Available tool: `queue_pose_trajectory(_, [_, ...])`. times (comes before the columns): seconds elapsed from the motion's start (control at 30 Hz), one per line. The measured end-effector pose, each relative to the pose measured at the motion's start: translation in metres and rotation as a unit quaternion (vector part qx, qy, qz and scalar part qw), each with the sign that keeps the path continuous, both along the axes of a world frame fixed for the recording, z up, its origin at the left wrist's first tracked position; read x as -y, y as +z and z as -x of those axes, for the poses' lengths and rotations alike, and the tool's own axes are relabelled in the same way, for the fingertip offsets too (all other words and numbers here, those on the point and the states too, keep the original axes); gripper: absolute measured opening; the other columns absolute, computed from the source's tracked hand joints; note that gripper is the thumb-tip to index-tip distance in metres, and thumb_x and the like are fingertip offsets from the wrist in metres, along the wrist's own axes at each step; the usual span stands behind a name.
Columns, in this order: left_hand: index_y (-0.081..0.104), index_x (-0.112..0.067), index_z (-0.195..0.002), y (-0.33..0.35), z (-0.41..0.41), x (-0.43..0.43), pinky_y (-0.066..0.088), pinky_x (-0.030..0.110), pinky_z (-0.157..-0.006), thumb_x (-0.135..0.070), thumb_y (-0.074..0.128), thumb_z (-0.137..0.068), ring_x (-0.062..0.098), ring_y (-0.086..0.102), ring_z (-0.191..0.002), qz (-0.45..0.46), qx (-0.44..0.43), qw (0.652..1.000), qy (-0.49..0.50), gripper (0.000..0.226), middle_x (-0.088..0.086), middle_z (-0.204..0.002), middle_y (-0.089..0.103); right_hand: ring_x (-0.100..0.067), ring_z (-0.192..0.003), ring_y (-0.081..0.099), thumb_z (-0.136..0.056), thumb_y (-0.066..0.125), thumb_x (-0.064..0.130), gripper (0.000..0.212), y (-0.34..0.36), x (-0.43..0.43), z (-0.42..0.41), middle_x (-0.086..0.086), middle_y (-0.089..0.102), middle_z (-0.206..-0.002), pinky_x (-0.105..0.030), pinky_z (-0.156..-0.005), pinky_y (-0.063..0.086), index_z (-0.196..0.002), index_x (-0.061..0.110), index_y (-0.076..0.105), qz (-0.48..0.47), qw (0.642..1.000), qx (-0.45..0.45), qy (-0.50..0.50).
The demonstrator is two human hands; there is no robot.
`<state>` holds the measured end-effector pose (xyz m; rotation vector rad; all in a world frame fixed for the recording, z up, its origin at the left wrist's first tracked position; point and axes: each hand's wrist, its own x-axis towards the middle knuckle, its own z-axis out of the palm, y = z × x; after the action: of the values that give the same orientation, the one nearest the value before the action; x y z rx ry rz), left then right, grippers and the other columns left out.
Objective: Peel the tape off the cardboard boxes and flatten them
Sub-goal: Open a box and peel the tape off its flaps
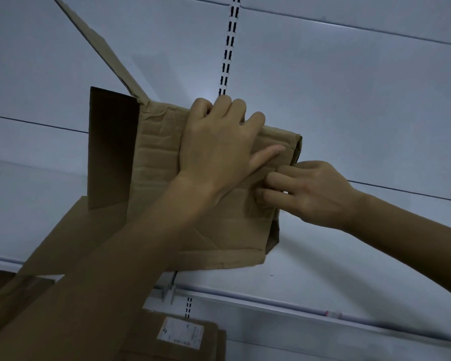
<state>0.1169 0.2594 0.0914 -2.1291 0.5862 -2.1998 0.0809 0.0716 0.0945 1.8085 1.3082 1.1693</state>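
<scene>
The left forearm rises from the lower left to the left hand [219, 147]. Its fingers hook over the top edge of the box [156, 152] and its thumb lies flat on the front. The box is held up against a white wall [349, 100], with a dark flap [110, 147] standing open at its left. The right hand [315, 190] is at the box's right edge, fingers curled onto the tape [241, 198]. I cannot tell whether they pinch it. Below lies a labelled carton [151, 342].
</scene>
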Motion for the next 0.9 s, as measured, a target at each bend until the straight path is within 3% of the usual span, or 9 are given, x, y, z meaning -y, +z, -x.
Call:
queue_pose_trajectory(0.17, [0.064, -0.017, -0.081, -0.001, -0.003, 0.000, 0.040, 0.035, -0.069, -0.065, 0.044, -0.091, 0.024, 0.056, -0.074, -0.004, 0.004, 1.000, 0.011, 0.053, 0.003, -0.074, 0.060, -0.024, -0.057, 0.055, -0.073, 0.067, -0.007, 0.015, 0.002, -0.003, -0.008, -0.007, 0.060, -0.072, -0.030, -0.042, 0.042, -0.078, 0.007, 0.068, 0.005, 1.000, -0.019, -0.003])
queue_pose_trajectory(0.37, [0.064, -0.017, -0.082, 0.001, -0.001, 0.000, 0.040, 0.035, -0.069, -0.065, 0.043, -0.092, 0.025, 0.056, -0.074, 0.000, -0.009, 1.000, 0.006, 0.054, 0.004, -0.076, 0.060, -0.025, -0.061, 0.052, -0.089, 0.062, 0.012, 0.016, 0.002, 0.001, 0.001, -0.009, 0.057, -0.074, -0.033, -0.051, 0.044, -0.075, 0.005, 0.061, 0.004, 0.999, -0.041, -0.024])
queue_pose_trajectory(0.47, [0.064, -0.015, -0.086, 0.001, 0.002, 0.000, 0.039, 0.037, -0.071, -0.066, 0.040, -0.093, 0.025, 0.056, -0.078, 0.002, -0.033, 0.999, -0.016, 0.057, 0.006, -0.080, 0.061, -0.021, -0.062, 0.051, -0.092, 0.056, 0.032, 0.031, -0.012, 0.009, 0.017, -0.005, 0.056, -0.077, -0.032, -0.047, 0.043, -0.078, 0.005, 0.059, -0.178, 0.977, -0.113, -0.029])
queue_pose_trajectory(0.53, [0.065, -0.015, -0.090, 0.002, 0.004, -0.001, 0.037, 0.038, -0.074, -0.067, 0.037, -0.094, 0.026, 0.055, -0.082, 0.003, -0.056, 0.998, -0.027, 0.059, 0.007, -0.084, 0.062, -0.011, -0.065, 0.047, -0.087, 0.063, 0.036, 0.027, -0.036, 0.013, 0.026, 0.006, 0.052, -0.078, -0.027, -0.049, 0.043, -0.080, 0.011, 0.056, -0.345, 0.925, -0.155, -0.025])
queue_pose_trajectory(0.63, [0.064, -0.014, -0.096, 0.003, 0.004, -0.002, 0.035, 0.039, -0.077, -0.068, 0.033, -0.094, 0.027, 0.053, -0.086, 0.002, -0.084, 0.996, -0.035, 0.062, 0.008, -0.088, 0.061, -0.005, -0.081, 0.053, -0.083, 0.068, 0.035, 0.027, -0.083, 0.017, 0.029, 0.010, 0.053, -0.093, -0.021, -0.063, 0.046, -0.098, 0.021, 0.051, -0.509, 0.820, -0.245, -0.086])
queue_pose_trajectory(0.7, [0.063, -0.014, -0.096, 0.003, 0.004, -0.003, 0.032, 0.039, -0.078, -0.069, 0.031, -0.094, 0.027, 0.052, -0.086, 0.005, -0.093, 0.995, -0.039, 0.064, 0.008, -0.088, 0.060, -0.005, -0.102, 0.055, -0.081, 0.068, 0.036, 0.047, -0.102, 0.012, 0.025, 0.010, 0.053, -0.117, -0.025, -0.078, 0.049, -0.120, 0.023, 0.044, -0.576, 0.725, -0.353, -0.133])
queue_pose_trajectory(0.77, [0.063, -0.014, -0.095, 0.005, 0.005, -0.005, 0.032, 0.039, -0.078, -0.070, 0.031, -0.093, 0.027, 0.052, -0.086, 0.007, -0.103, 0.994, -0.044, 0.065, 0.008, -0.088, 0.060, -0.007, -0.113, 0.053, -0.085, 0.066, 0.034, 0.059, -0.110, 0.005, 0.017, 0.008, 0.050, -0.134, -0.031, -0.091, 0.049, -0.135, 0.022, 0.037, -0.596, 0.676, -0.412, -0.137])
queue_pose_trajectory(0.83, [0.063, -0.014, -0.094, 0.006, 0.005, -0.009, 0.032, 0.039, -0.078, -0.071, 0.032, -0.092, 0.026, 0.052, -0.085, 0.011, -0.117, 0.991, -0.056, 0.065, 0.007, -0.088, 0.061, -0.010, -0.116, 0.055, -0.091, 0.061, 0.031, 0.057, -0.110, -0.005, 0.013, 0.007, 0.051, -0.138, -0.035, -0.095, 0.048, -0.142, 0.022, 0.036, -0.581, 0.708, -0.383, -0.124])
queue_pose_trajectory(0.9, [0.063, -0.015, -0.092, 0.008, 0.006, -0.016, 0.031, 0.037, -0.077, -0.072, 0.034, -0.091, 0.025, 0.052, -0.083, 0.026, -0.129, 0.989, -0.068, 0.064, 0.006, -0.086, 0.061, -0.018, -0.109, 0.061, -0.093, 0.057, 0.029, 0.051, -0.108, -0.014, 0.013, 0.001, 0.060, -0.129, -0.031, -0.086, 0.048, -0.141, 0.020, 0.042, -0.544, 0.776, -0.300, -0.111])
